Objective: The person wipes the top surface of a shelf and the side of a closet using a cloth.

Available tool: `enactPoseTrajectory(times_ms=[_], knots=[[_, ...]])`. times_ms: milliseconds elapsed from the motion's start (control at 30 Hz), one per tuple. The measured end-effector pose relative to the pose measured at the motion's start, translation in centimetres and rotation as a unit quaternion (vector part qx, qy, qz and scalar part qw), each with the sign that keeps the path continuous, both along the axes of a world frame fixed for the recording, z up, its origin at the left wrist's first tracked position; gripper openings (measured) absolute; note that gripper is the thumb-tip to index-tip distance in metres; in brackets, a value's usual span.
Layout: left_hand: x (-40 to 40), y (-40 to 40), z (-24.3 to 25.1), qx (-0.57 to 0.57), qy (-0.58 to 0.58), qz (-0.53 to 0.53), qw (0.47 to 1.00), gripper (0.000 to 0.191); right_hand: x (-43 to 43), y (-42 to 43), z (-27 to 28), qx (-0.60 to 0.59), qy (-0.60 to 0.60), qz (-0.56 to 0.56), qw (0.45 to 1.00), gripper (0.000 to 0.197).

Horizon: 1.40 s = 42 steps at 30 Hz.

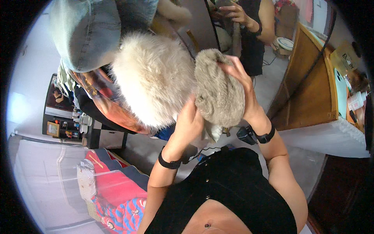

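Observation:
A grey-beige plush item (pixel 220 90), seemingly a furry hat, is held in front of the body between both hands. My right hand (pixel 245 84) grips its right side, the fingers over the upper edge. At its lower left edge, my left hand (pixel 190 121) pinches the fabric, with the fingertips partly hidden. Directly left of it is a fluffy white furry hat (pixel 155 79), close to my left hand; whether they touch is unclear. A pale blue denim hat (pixel 90 35) sits above and left of the white one. Dark bands circle both wrists.
Patterned orange fabric (pixel 108 99) and other clothes hang below the hats. A mirror behind reflects a person's arm (pixel 266 20). On the right stands a wooden cabinet (pixel 306 79) with a bottle (pixel 357 100) on top. A netted bed (pixel 119 187) lies lower left, a dark shelf unit (pixel 70 128) beyond.

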State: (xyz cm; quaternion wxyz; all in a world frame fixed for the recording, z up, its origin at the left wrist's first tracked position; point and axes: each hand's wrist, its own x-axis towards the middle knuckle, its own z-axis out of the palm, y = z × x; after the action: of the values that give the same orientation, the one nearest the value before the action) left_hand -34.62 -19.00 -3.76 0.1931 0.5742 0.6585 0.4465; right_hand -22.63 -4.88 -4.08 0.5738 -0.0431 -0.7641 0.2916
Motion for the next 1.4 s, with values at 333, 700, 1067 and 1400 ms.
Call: enactPoseTrajectory(times_ms=[333, 700, 1067, 1400], knots=[[0.1, -1.2, -0.6, 0.026, 0.134, 0.049, 0.989, 0.016, -3.1, 2.0, 4.7, -0.144, 0.030, 0.114, 0.983, 0.053], [-2.8, -3.4, -2.5, 0.077, -0.012, 0.123, 0.989, 0.030, -0.5, 1.5, -2.5, -0.194, -0.082, 0.079, 0.974, 0.056], [-2.2, -4.0, -2.8, 0.083, -0.096, 0.125, 0.984, 0.033, -9.7, 5.2, -3.5, -0.274, 0.083, 0.140, 0.948, 0.029], [-2.2, -3.6, -3.3, 0.086, -0.104, 0.113, 0.984, 0.032, -8.4, 5.1, -6.3, -0.033, -0.070, -0.209, 0.975, 0.037]])
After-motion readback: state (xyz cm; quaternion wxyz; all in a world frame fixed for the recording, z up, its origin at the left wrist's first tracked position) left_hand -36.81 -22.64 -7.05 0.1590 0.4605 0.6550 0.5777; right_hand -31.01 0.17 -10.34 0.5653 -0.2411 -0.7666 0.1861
